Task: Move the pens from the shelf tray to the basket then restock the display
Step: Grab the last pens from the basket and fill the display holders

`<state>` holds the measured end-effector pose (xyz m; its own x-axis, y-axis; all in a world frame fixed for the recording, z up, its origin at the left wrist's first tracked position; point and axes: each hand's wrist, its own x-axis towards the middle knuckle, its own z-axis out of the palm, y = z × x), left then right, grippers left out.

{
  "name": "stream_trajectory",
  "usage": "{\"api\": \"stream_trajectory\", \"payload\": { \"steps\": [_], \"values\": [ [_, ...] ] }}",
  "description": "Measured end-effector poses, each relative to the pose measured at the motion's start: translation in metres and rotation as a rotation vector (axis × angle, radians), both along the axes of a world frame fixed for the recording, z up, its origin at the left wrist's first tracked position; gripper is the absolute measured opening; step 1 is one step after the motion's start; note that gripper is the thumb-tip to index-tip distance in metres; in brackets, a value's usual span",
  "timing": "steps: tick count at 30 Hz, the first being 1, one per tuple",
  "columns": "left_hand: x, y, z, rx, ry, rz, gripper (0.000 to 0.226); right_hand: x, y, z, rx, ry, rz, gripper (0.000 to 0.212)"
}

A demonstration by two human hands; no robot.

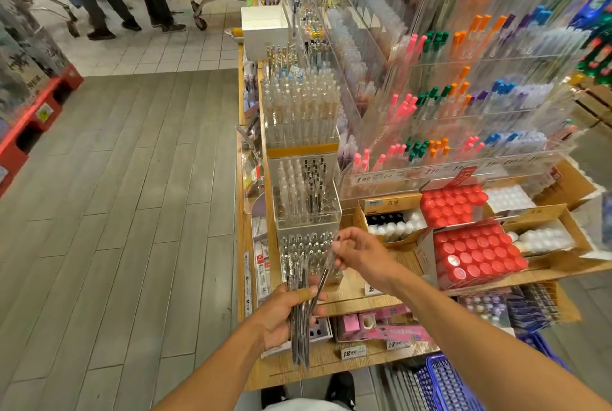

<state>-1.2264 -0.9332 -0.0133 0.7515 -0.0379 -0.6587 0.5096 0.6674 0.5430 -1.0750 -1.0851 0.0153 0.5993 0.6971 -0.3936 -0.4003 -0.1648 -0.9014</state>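
A bundle of pens (299, 321) was gripped upright in the left hand (281, 318), fingers curled round it. One pen (323, 275) was pinched by the right hand (359, 253) at about one o'clock from the bundle, just in front of the clear pen tray (306, 245). The blue basket (453, 384) sat at five o'clock, and pens seemingly lay in it. Restocking was judged under way, with most of the bundle left to place.
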Motion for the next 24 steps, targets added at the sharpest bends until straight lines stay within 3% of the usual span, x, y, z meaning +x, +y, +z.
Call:
{"api": "stream_trajectory", "payload": {
  "steps": [5,10,24],
  "values": [
    [-0.001,0.002,-0.005,0.048,0.019,0.018,0.056,0.01,-0.005,0.008,-0.039,-0.427,-0.209,0.014],
    [-0.002,0.004,-0.008,0.091,0.054,0.041,0.068,0.011,-0.007,0.003,-0.302,-0.77,-0.042,0.018],
    [-0.006,0.011,-0.012,0.101,0.04,0.034,0.046,0.009,0.0,-0.03,-0.586,-1.227,0.347,0.017]
  ]
}}
